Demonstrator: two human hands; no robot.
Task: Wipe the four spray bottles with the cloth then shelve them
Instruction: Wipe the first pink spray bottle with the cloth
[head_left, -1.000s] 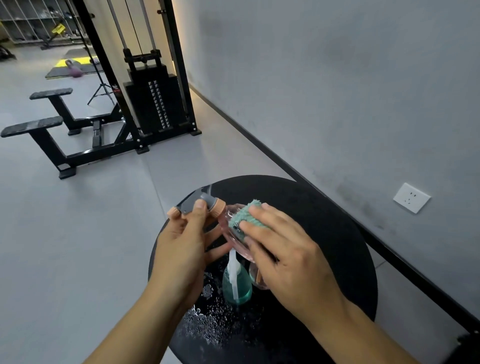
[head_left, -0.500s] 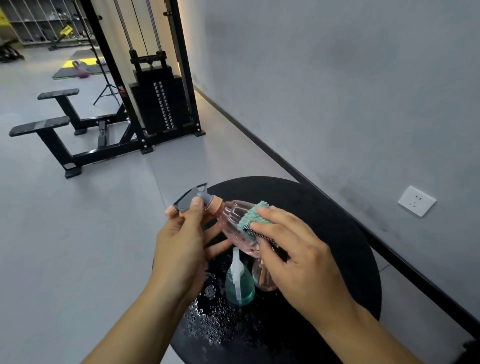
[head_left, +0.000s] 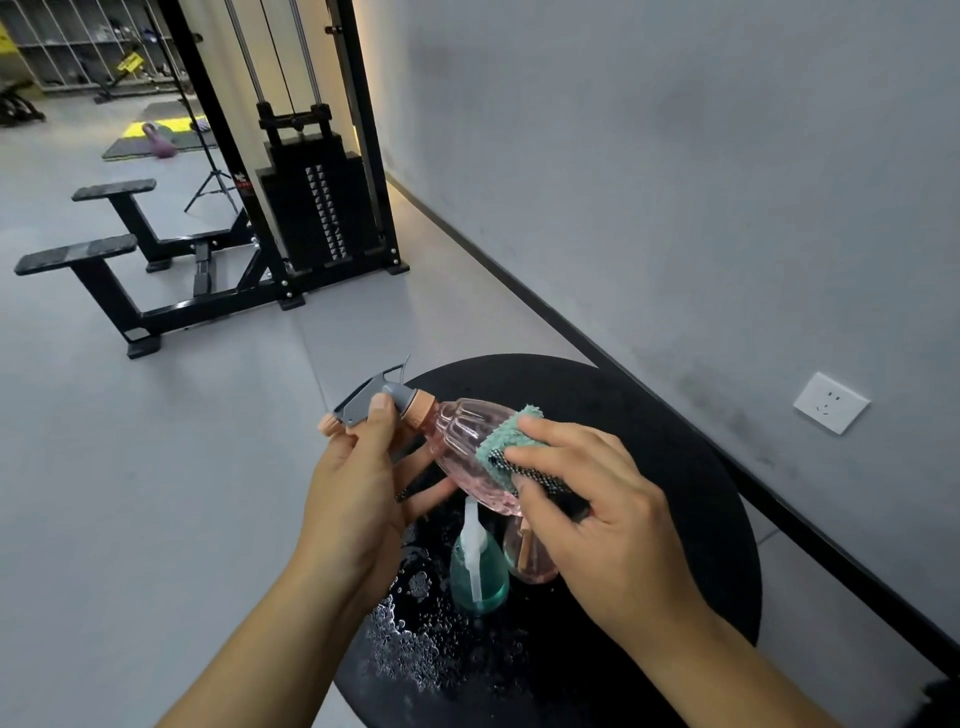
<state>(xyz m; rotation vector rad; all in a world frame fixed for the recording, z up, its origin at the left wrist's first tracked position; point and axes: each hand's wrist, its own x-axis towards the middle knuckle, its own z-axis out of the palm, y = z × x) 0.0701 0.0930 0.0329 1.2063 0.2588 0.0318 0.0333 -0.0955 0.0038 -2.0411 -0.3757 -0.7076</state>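
teal terry cloth (head_left: 511, 434) is pinched under my right hand (head_left: 602, 519), fingers (head_left: 550, 457) curled and pressing it against the ribbed belly of the pink spray bottle (head_left: 462, 447). my left hand (head_left: 358, 499) grips that bottle's grey trigger head (head_left: 371, 400), thumb on top, holding it tilted above the black round desk (head_left: 675, 467). below, a teal spray bottle (head_left: 478, 571) and a second pink one (head_left: 524, 558) stand touching on the desk, beside water droplets (head_left: 410, 639). i see only three bottles; i judge wiping is underway, and nothing looks shelved yet.
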